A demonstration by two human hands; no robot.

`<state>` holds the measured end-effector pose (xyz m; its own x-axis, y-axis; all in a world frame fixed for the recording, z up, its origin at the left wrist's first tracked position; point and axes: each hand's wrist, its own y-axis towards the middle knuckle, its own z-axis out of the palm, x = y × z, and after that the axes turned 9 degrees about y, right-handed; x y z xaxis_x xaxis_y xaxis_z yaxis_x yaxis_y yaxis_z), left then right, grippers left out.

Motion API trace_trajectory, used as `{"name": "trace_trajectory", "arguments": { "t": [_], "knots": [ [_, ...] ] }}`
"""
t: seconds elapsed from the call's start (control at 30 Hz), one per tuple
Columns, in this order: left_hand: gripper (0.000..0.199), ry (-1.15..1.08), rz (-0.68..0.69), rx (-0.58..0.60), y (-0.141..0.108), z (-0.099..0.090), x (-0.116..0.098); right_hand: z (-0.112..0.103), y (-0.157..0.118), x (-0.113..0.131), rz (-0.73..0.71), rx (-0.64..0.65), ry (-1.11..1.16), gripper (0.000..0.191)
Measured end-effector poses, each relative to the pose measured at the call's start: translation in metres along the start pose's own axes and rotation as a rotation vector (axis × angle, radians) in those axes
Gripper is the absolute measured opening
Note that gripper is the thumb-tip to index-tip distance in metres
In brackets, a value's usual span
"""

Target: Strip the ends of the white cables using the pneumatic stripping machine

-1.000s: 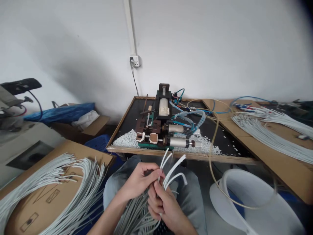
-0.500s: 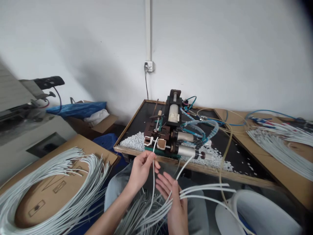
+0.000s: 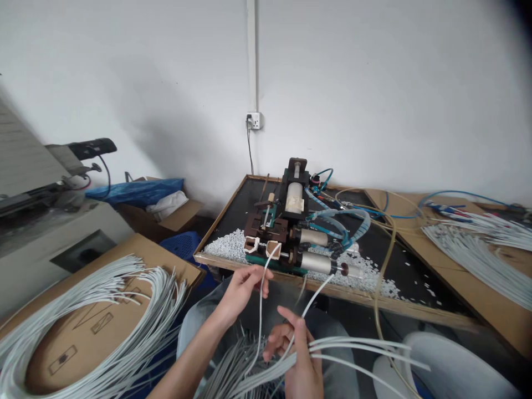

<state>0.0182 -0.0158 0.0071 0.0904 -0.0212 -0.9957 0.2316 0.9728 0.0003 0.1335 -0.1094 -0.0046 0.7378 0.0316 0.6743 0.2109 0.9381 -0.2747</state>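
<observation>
My left hand (image 3: 248,287) pinches one white cable (image 3: 261,310) near its upper end, which points up at the clamp jaws (image 3: 273,249) of a pneumatic machine (image 3: 310,238). To the right and lower, my right hand (image 3: 297,343) holds several white cables (image 3: 357,344) across the palm and thumb, its index finger raised. One of these cables (image 3: 316,293) rises toward the machine's front cylinder. More cables (image 3: 233,366) hang in a bundle over my lap.
White scraps (image 3: 226,246) lie around the machine on a black wood-edged table (image 3: 415,311). Coiled cables (image 3: 162,310) rest on cardboard at left, others (image 3: 469,249) at right. A white bin (image 3: 449,360) stands lower right; a blue hose (image 3: 461,192) runs behind.
The cable tip in my left hand has left the gap between the jaws and moved right. My right hand has shifted lower, its fingers curling more. The view has tilted slightly.
</observation>
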Motion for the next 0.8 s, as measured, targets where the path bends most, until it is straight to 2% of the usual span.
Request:
{"name": "trace_trajectory", "arguments": {
  "t": [0.1, 0.17, 0.23, 0.33, 0.47, 0.63, 0.8],
  "knots": [
    [0.033, -0.008, -0.062, 0.212, -0.005, -0.002, -0.001, -0.001, 0.001, 0.000, 0.009, 0.016, 0.009, 0.046],
    [0.033, -0.023, -0.060, 0.235, -0.005, -0.002, 0.001, -0.002, 0.001, 0.001, 0.011, 0.035, 0.019, 0.046],
    [0.032, -0.075, -0.026, 0.144, -0.001, -0.002, 0.005, -0.003, 0.001, 0.003, 0.008, 0.052, 0.031, 0.045],
    [0.031, -0.134, 0.008, -0.085, 0.006, 0.000, 0.010, -0.003, 0.000, 0.005, 0.011, 0.037, 0.041, 0.042],
    [0.031, -0.074, 0.043, -0.317, 0.011, 0.002, 0.016, -0.002, -0.002, 0.007, 0.011, 0.013, 0.042, 0.043],
    [0.025, 0.067, 0.133, -0.450, 0.009, 0.003, 0.022, -0.003, -0.002, 0.007, 0.024, 0.013, 0.048, 0.045],
    [0.024, 0.158, 0.176, -0.490, 0.007, 0.003, 0.023, -0.003, -0.002, 0.008, 0.024, 0.012, 0.047, 0.045]
  ]
}}
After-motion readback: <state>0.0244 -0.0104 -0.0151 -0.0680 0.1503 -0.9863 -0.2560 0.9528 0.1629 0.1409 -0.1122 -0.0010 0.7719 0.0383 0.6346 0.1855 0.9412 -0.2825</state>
